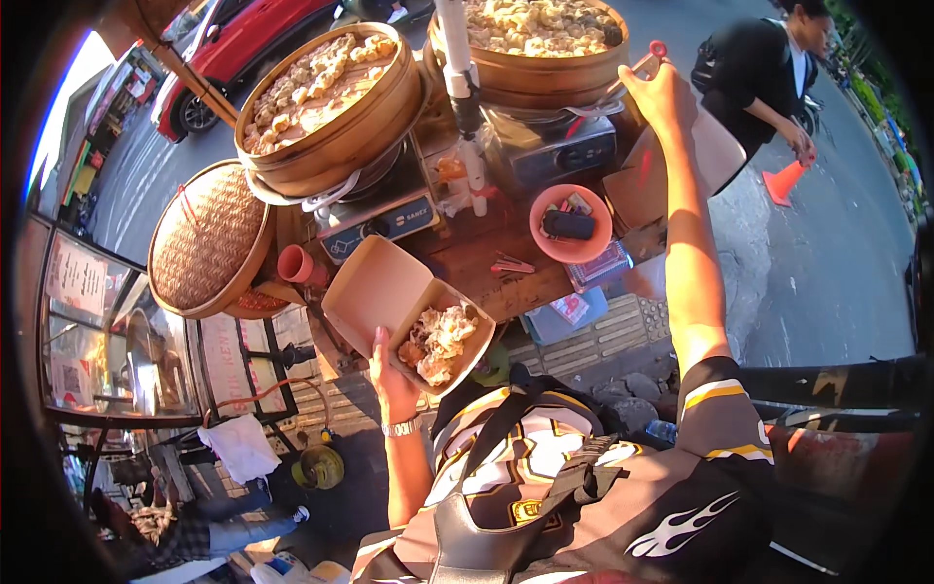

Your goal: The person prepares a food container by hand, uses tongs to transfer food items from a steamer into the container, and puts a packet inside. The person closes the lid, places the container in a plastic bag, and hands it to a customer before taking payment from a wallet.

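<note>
My left hand (391,382) grips an open brown paper food box (377,292) in front of my body, its lid folded back. Pale, lumpy dumpling-like pieces (440,343) fill the box's lower half. Stretched far forward, my right hand (664,95) is closed on a tool with a red ring-shaped end (658,49); its kind is unclear. That hand is beside the rim of the right round bamboo steamer (545,83), which is heaped with pale dumplings (540,27). A left bamboo steamer (336,146) holds more dumplings, piled mostly along its far side.
Each steamer stands over a gas stove (379,229). A woven lid (209,238) leans left of a pink cup (298,265). On the wooden table (477,273) are a pink bowl (571,224) and small red tongs (512,265). A pole rises between the steamers; a person (754,68) passes at right.
</note>
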`<state>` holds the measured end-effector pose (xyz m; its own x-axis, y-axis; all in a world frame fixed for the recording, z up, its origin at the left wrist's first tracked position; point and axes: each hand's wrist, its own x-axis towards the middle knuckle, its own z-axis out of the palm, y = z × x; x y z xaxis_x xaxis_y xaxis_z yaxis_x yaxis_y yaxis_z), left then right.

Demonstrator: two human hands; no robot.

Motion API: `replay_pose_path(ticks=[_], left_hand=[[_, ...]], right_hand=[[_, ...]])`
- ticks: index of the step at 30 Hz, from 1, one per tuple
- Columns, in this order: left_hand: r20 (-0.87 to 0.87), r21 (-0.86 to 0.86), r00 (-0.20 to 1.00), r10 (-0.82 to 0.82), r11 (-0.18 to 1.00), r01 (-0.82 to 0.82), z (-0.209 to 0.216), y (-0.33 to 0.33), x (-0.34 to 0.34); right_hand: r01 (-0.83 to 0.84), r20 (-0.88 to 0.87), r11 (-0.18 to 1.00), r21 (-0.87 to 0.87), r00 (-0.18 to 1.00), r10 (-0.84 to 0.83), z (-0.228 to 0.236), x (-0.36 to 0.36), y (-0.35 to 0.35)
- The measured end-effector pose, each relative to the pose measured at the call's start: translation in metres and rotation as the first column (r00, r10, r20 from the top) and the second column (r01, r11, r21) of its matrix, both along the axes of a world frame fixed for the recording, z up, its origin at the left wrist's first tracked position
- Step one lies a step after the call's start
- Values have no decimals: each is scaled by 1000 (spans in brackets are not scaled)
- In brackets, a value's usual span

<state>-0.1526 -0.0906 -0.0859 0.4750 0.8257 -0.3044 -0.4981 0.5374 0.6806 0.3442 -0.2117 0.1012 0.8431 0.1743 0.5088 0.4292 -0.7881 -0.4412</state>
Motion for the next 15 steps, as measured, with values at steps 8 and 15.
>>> replay_pose_path(ticks=[8,15], left_hand=[[-62,-22,950,306,951,-308,-4,28,-99],[-118,138,887,446,892,-430,-24,43,-187]], right_hand=[[-565,83,620,545,772,631,-55,-169,39],[-905,-97,176,387,150,984,-139,-351,229]])
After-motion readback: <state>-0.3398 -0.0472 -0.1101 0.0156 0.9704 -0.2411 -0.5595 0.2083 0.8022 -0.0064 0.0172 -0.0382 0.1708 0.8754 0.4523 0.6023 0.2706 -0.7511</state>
